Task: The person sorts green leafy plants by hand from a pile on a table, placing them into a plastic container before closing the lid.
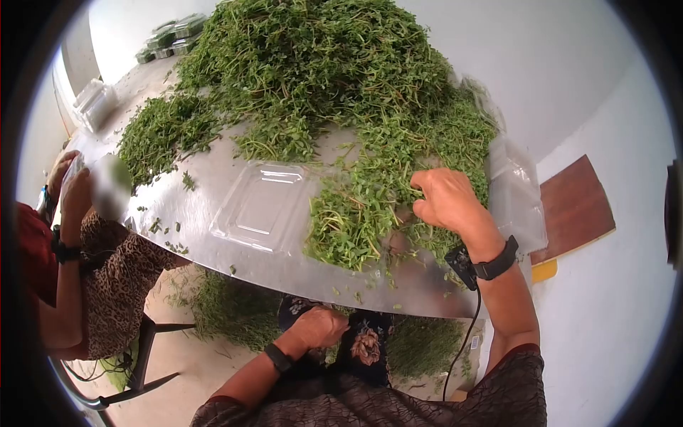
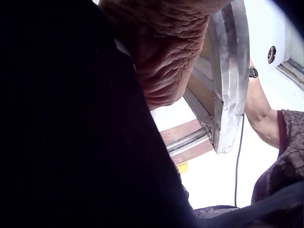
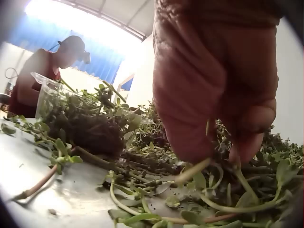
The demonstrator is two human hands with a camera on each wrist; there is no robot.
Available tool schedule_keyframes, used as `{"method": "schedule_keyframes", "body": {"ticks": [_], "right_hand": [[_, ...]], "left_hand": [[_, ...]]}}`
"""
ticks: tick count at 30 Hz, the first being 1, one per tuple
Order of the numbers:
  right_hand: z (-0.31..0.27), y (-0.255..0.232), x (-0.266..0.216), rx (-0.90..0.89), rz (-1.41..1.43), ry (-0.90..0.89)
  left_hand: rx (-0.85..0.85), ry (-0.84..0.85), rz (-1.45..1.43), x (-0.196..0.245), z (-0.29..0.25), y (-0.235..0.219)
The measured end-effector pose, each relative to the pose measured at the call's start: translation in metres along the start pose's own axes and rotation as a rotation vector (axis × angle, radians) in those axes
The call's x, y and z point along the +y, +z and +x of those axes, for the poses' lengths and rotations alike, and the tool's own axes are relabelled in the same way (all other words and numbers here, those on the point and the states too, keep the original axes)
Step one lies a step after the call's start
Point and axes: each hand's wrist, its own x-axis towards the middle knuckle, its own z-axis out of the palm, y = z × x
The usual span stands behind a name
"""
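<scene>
My right hand (image 1: 448,199) is over the loose greens on the metal table, thumb and fingertips pinching thin leafy stems (image 3: 240,178). Left of it lies an opened clear plastic clamshell box. Its flat lid (image 1: 260,206) points left, and small-leaved greens (image 1: 345,224) are heaped in its other half. From low down, the right wrist view has the clear box wall (image 3: 45,97) with greens rising above it. My left hand (image 1: 321,327) rests on my lap below the table edge, fingers loosely bent; its wrist view has only the creased palm side (image 2: 166,61).
A tall mound of greens (image 1: 320,64) covers the back of the table (image 1: 284,274). Stacked clear boxes (image 1: 512,185) stand at the right edge, filled boxes (image 1: 171,35) at far left. Another person (image 1: 67,285) sits at left. A cable (image 1: 462,349) hangs from my right wrist.
</scene>
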Motion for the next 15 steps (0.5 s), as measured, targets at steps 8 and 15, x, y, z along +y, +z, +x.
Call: {"method": "schedule_keyframes", "body": {"ticks": [8, 15], "right_hand": [[-0.023, -0.032, 0.015, 0.307, 0.299, 0.042], [-0.037, -0.013, 0.021, 0.182, 0.101, 0.032]], "left_hand": [[-0.056, -0.057, -0.014, -0.001, 0.0, 0.001], [-0.066, -0.082, 0.006, 0.002, 0.002, 0.001]]}}
